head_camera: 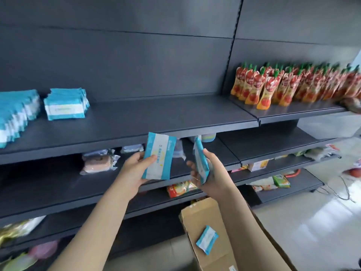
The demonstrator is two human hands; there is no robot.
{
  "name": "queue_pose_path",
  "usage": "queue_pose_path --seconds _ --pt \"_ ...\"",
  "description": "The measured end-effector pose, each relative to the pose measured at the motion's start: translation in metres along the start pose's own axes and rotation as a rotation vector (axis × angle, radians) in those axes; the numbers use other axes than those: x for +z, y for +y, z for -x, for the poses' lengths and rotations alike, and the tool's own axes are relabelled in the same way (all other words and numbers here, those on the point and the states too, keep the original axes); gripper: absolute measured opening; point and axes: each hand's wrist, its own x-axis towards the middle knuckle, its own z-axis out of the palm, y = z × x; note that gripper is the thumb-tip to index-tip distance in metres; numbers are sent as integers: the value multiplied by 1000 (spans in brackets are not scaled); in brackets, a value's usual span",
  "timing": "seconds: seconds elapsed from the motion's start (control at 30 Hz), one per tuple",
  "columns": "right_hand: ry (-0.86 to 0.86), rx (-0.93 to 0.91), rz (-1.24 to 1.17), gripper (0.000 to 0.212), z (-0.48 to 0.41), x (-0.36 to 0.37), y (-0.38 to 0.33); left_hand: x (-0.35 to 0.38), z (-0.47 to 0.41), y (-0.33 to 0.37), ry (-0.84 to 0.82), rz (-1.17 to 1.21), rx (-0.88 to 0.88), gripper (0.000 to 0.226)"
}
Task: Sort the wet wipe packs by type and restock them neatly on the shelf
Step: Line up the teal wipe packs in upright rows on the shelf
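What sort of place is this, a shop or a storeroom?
Probably a small shop being restocked. Dark metal display shelving carries a long row of red spouted pouches and stacks of blue wet wipe packs, and a cardboard box stands below.

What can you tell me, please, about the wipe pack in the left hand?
The wipe pack is a flat, soft rectangular pouch, seemingly glossy plastic film, teal-blue at the edges with a white middle panel carrying small print. It looks sealed. It is held upright, slightly tilted, face toward the camera, before the shelf. The left hand grips its lower left side, thumb across the front. It is apart from the right hand's second pack.
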Motion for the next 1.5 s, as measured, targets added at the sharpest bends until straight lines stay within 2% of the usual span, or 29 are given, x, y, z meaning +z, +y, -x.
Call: queue_pose_path --seconds 0.17,0.23,0.3,0.4,0.5,0.63,0.9,1.13,1.23,1.37,1.5 --pt "-81 68 -156 56 -23 79 24 -80 -1 40 73 -11 38 24" --pt "-108 57 -148 51 -31 113 36 -116 -2 56 85 -15 48 28" --pt "-121 28 -112 36 -36 147 49 -153 -5 71 93 -21 64 29" --pt "-59 -18 14 16 -42 194 64 -198 -10 89 114 -6 88 28" --pt "-38 -67 170 16 -52 227 78 -226 -11 102 118 27 108 21" --pt "-71 -103 199 17 -69 256 94 -260 -18 110 143 48 105 19" --pt "110 -229 288 16 -134 299 95 -297 -64 116 196 99 96 30" --pt "38 -258 253 43 -215 320 79 -303 -138 125 296 135 105 61" --pt "-2 -251 235 41 -249 325 73 -303 -170 127 415 163 154 53" --pt "-65 -222 183 32 -284 332 68 -302 -200 132 565 42 224 36" --pt "-85 -223 170 29 -303 337 65 -303 -219 134 552 157 246 47"
